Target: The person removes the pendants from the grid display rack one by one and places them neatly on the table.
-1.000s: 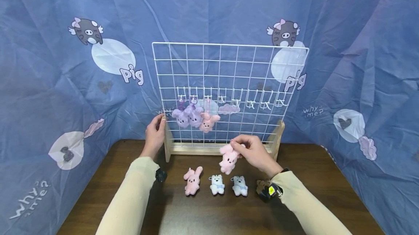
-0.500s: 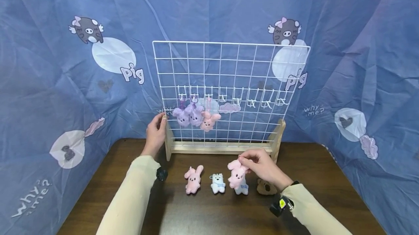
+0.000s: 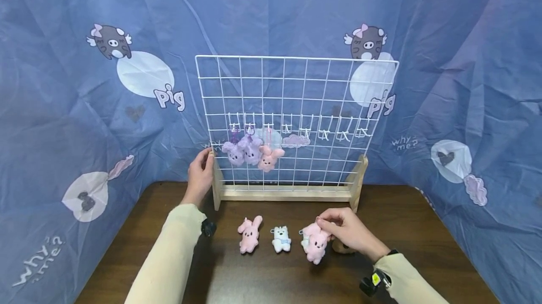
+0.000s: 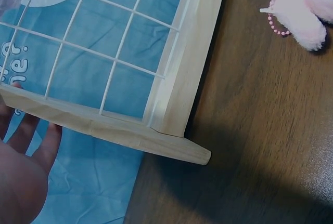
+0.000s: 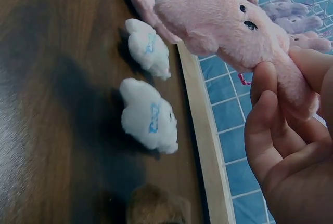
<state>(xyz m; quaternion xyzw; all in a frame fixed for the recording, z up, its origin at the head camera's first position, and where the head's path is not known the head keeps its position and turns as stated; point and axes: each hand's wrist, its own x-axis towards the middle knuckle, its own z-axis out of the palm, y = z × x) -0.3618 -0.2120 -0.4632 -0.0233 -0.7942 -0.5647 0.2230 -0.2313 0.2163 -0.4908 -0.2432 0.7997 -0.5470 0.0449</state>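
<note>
My right hand [image 3: 353, 233] pinches a pink plush bunny keychain [image 3: 316, 246] by an ear, just above the table. In the right wrist view the bunny [image 5: 234, 21] lies sideways in the fingers, its pink bead chain partly showing. In the head view it covers most of a white plush bear [image 3: 305, 242] and my hand partly hides a brown plush [image 3: 342, 246]. My left hand [image 3: 201, 174] grips the left wooden post of the display rack [image 3: 217, 179]; in the left wrist view its fingers [image 4: 49, 146] reach behind that post.
Another pink bunny [image 3: 250, 236] and a white bear [image 3: 281, 239] lie on the brown table [image 3: 262, 280]. Two purple plushes [image 3: 251, 151] and a pink one [image 3: 268, 159] hang from the white grid [image 3: 296, 99]; several bare hooks [image 3: 324, 134] continue rightward. Blue printed cloth [image 3: 271, 12] surrounds the table.
My right hand has carried the pink bunny down and to the right, away from the rack and in front of the right white bear. My left hand has stayed on the rack.
</note>
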